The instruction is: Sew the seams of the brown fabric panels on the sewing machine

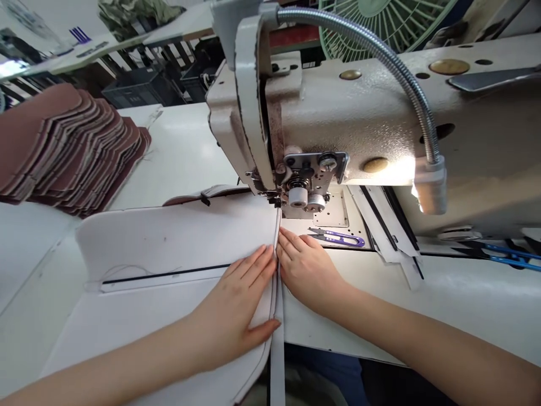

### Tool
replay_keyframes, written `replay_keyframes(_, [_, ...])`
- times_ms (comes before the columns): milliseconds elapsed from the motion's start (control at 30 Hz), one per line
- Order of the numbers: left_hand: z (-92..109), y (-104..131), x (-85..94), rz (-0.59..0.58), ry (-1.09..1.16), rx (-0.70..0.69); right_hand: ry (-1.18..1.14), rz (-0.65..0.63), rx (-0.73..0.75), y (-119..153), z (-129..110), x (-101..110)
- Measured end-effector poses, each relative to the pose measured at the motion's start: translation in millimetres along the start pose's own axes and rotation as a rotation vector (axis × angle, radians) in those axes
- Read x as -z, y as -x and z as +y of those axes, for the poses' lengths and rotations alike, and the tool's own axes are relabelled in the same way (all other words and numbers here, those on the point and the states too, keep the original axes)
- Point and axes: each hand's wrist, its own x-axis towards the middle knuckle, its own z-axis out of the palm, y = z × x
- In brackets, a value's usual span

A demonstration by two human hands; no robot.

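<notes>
The left hand (239, 307) lies flat, fingers spread, on the white panel (169, 237), apparently to keep it level on the table (350, 316). Fingers together, the right hand (308, 270) presses its three-o'clock edge, seemingly steering it beneath the sewing machine (296, 180) at twelve.

Sewing machine arm (380, 113) here: painted metal, pebbly, semi-gloss, w/ brassy metal discs (449, 66) on it; lamp neck (363, 35) is ribbed metal, v. shiny. White sheet (203, 231) looks smooth, matt. Desk (190, 141): smooth, white, slight gloss. Stacked pieces (46, 124), brownish, matt, w/ rough-looking edges. Fan grille (384, 22), green, looks like plastic. Snips (338, 237): metal blades, purple smooth handle.
</notes>
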Motion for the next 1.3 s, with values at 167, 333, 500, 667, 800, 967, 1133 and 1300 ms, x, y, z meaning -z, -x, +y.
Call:
replay_keyframes(167, [29,21,5.3,-0.151,0.022,0.040,0.003,-0.072,0.067,11,-19,8])
replay_keyframes(333, [25,35,11.6,-0.132,0.008,0.109,-0.069,0.067,0.151,23,-43,20])
replay_keyframes(500, [8,39,26.0,-0.039,0.019,0.113,-0.114,0.182,0.146,29,-53,24])
replay_keyframes(667, [12,28,37.7,-0.057,0.157,0.031,-0.107,0.160,0.173,32,-59,22])
replay_keyframes(800, [13,23,35.4,-0.092,0.182,0.000,-0.118,0.164,0.160,29,-56,21])
replay_keyframes(967, [1,19,35.7,-0.165,0.098,-0.002,-0.100,0.180,0.140,20,-45,20])
replay_keyframes(1133, [-5,5,45.3,-0.225,0.074,-0.006,-0.048,0.157,0.125,16,-44,21])
replay_keyframes(1300, [-6,-10,46.9,-0.305,0.080,0.034,-0.049,0.163,0.110,18,-49,21])
